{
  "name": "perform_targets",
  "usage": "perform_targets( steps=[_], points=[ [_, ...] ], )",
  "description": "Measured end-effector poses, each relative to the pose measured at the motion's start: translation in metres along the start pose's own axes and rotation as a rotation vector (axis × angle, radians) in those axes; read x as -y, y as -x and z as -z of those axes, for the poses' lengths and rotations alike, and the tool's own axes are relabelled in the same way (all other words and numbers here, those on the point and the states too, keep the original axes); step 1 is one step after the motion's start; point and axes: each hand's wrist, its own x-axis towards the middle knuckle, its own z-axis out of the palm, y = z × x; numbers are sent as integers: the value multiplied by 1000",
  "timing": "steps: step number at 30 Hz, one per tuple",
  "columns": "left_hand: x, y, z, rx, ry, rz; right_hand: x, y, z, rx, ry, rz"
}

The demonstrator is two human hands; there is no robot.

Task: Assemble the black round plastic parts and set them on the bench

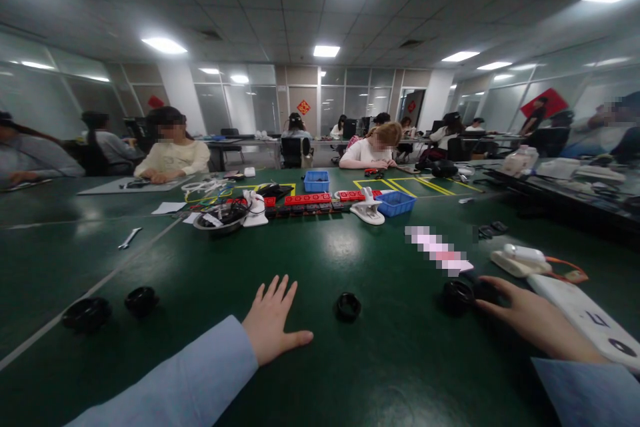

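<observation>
My left hand (273, 320) lies palm down on the green table (320, 387), its fingers spread and nothing held. To its right sits a black ring-shaped part (348, 307) with an open centre. At the right, my right hand (535, 320) curls its thumb and fingers around a dark round part (487, 291), partly hidden by the fingers. Close against that, on the left, is another black ring-shaped part (457, 297). Two more dark round parts stand at the left, a larger one (87, 315) and a smaller one (141, 301).
A wrench (130, 239) lies at the left. Farther back are a metal bowl (220, 225) of cables, red power strips (307, 199), a white clamp (369, 207) and blue bins (395, 203). A white case (590, 320) lies by my right hand. Other people sit across the table.
</observation>
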Motion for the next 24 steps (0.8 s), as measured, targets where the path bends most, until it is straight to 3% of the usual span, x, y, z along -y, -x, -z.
perform_targets(
  steps=[3,6,8,11,13,15,18,21,24],
  points=[
    [-1,1,1,10,6,7,-3,5,8,-136,-21,20],
    [-1,1,2,11,6,6,15,26,29,-430,-18,112],
    [-1,0,1,3,-2,0,42,47,47,-559,-81,121],
    [-1,0,-1,-18,-20,-1,96,74,68,-643,-216,128],
    [-2,0,-1,-25,-28,0,133,81,70,-720,-299,254],
    [-2,1,-1,-23,-30,-1,168,78,56,-690,-350,429],
    [-3,1,-2,-27,-43,5,215,67,11,-347,-124,590],
    [-3,0,-3,-51,-63,12,244,61,-39,-134,136,529],
    [-3,-1,-5,-65,-65,9,252,63,-66,-110,207,527]
  ],
)
